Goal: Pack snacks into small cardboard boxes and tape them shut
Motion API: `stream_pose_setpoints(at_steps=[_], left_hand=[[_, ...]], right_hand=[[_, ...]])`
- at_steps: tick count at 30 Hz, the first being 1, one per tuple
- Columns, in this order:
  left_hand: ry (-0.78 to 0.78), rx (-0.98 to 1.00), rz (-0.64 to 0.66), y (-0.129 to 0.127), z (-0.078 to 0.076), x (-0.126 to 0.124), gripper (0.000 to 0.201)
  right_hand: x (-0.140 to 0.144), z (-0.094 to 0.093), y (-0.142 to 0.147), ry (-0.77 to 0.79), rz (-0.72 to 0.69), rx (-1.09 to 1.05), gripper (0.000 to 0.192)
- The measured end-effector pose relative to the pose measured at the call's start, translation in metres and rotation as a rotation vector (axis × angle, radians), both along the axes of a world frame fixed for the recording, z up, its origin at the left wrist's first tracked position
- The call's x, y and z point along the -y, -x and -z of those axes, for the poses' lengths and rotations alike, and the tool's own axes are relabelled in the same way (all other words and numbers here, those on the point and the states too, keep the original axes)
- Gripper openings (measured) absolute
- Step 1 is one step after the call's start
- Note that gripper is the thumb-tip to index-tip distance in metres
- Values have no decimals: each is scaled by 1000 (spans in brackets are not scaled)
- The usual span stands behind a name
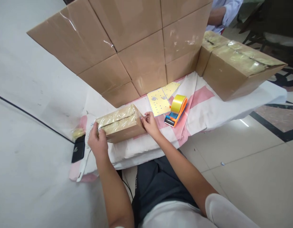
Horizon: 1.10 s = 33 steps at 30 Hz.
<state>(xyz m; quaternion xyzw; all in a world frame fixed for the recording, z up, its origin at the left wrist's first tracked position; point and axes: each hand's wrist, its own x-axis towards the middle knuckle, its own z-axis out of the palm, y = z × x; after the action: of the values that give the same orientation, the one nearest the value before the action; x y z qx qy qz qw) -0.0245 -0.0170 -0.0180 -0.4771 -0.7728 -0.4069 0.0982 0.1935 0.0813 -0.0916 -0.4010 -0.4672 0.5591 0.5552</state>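
A small cardboard box [121, 126] with clear tape along its top seam lies on the cloth-covered table [203, 110] in front of me. My left hand [97, 142] grips its left end, fingers curled over the top edge. At the box's right end my right hand [149, 123] presses its fingertips on the corner, pinched together. An orange and blue tape dispenser [176, 110] with a yellow roll rests on the cloth just right of my right hand.
A wall of stacked cardboard boxes [137, 47] rises behind the table. Two taped boxes [239, 68] sit at the right. A yellow dotted sheet [159, 101] lies by the dispenser. A black phone [78, 151] lies at the left edge. Another person's sleeve [222, 15] shows at the top.
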Motion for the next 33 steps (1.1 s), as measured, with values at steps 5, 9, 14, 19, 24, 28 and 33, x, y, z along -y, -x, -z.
stream_pose_setpoints(at_steps=[5, 9, 14, 19, 24, 28, 33], left_hand=[[12, -32, -3, 0, -2, -1, 53], [26, -44, -2, 2, -4, -4, 52], [3, -29, 8, 2, -3, -5, 52], [1, -23, 4, 1, -2, -3, 52], [11, -26, -1, -1, -4, -3, 53], [7, -9, -11, -3, -4, -3, 53], [-16, 8, -6, -2, -2, -2, 53]], right_hand=[[6, -4, -4, -111, 25, 74, 12], [8, -4, -5, -21, -70, -13, 18], [13, -1, -5, 42, -116, -89, 19], [22, -3, -7, 2, 35, -44, 23], [20, -5, -8, 71, -15, -55, 26], [18, -2, -8, 59, 46, 16, 27], [19, 1, -7, 52, 70, 14, 31]])
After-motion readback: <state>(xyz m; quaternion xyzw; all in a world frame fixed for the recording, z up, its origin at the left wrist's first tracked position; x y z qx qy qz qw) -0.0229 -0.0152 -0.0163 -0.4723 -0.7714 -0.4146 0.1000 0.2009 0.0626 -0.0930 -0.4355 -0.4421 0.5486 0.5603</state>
